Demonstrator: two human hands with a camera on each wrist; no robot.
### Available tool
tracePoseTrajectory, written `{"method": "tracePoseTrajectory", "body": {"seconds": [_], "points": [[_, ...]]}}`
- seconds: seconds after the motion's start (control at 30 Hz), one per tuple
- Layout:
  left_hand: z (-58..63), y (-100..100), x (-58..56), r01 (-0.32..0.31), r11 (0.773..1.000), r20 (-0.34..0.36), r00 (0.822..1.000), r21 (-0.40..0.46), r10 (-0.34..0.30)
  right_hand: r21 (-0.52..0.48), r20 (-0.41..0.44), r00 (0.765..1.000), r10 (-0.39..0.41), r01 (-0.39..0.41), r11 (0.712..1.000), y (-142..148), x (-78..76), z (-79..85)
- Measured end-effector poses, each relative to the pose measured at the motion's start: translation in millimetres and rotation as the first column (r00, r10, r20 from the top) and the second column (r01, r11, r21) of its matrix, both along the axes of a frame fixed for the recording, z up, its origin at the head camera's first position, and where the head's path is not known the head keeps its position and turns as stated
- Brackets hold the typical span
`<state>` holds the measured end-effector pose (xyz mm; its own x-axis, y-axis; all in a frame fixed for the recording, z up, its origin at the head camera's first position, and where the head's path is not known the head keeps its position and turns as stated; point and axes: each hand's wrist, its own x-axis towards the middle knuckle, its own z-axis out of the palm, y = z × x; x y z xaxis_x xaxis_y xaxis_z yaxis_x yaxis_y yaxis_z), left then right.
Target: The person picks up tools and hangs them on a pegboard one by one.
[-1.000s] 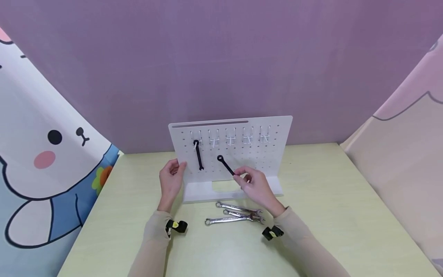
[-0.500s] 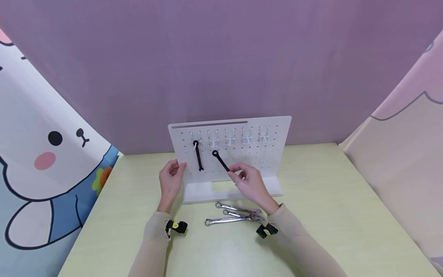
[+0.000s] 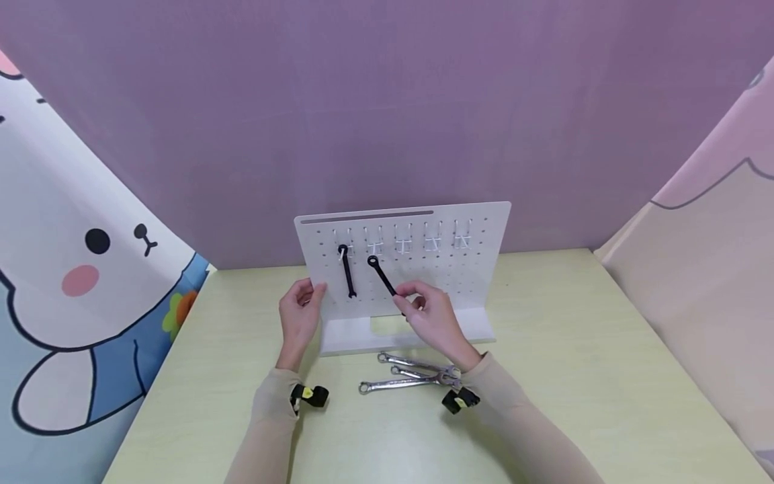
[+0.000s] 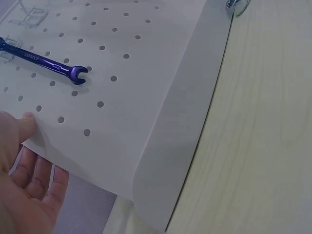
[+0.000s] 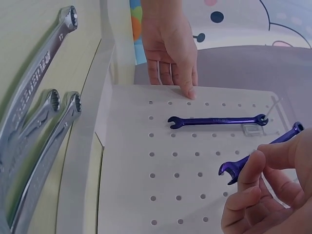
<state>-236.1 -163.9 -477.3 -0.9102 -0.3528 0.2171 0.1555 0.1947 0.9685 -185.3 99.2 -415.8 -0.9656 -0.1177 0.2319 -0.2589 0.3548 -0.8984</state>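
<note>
My right hand (image 3: 431,317) pinches a dark combination wrench (image 3: 381,274) near its lower, open end. The ring end points up and left, just below the second hook (image 3: 375,248) of the white pegboard (image 3: 450,279). In the right wrist view this wrench (image 5: 233,168) looks purple-blue. A matching wrench (image 3: 347,272) hangs by its ring from the leftmost hook. With my left hand (image 3: 299,317) I grip the board's left edge, the thumb (image 4: 25,127) on the front face and the fingers behind it.
Several silver combination wrenches (image 3: 396,385) lie overlapping on the pale table (image 3: 211,403), in front of the board's base (image 3: 345,336). More white hooks (image 3: 432,243) line the board to the right. A purple backdrop (image 3: 387,121) rises behind.
My right hand has moved left and slightly up, bringing the dark wrench's ring end from below the hooks to just under the second one. My left hand stays on the board's edge.
</note>
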Motion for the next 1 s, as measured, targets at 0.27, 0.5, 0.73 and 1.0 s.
{"method": "tracePoseTrajectory", "body": {"seconds": [0.27,0.5,0.73,1.0], "points": [[-1.7,0,-0.5,0.005,1.000,0.003,1.000,0.005,-0.005,0.004,0.002,1.000,-0.011,0.011,1.000,-2,-2.4,0.6],[-1.0,-1,-1.0,0.009,1.000,0.024,1.000,0.004,-0.009,0.001,0.025,1.000,-0.012,0.012,1.000,-2,-6.8,-0.3],[-0.4,0,-1.3,0.004,1.000,0.027,1.000,0.005,-0.004,-0.010,0.042,0.999,-0.019,0.019,1.000,-3,-10.9,-0.3],[-3.2,0,-1.5,0.002,1.000,0.018,1.000,0.001,-0.002,-0.022,0.061,0.998,-0.035,0.036,0.999,-5,-15.6,-3.4]]}}
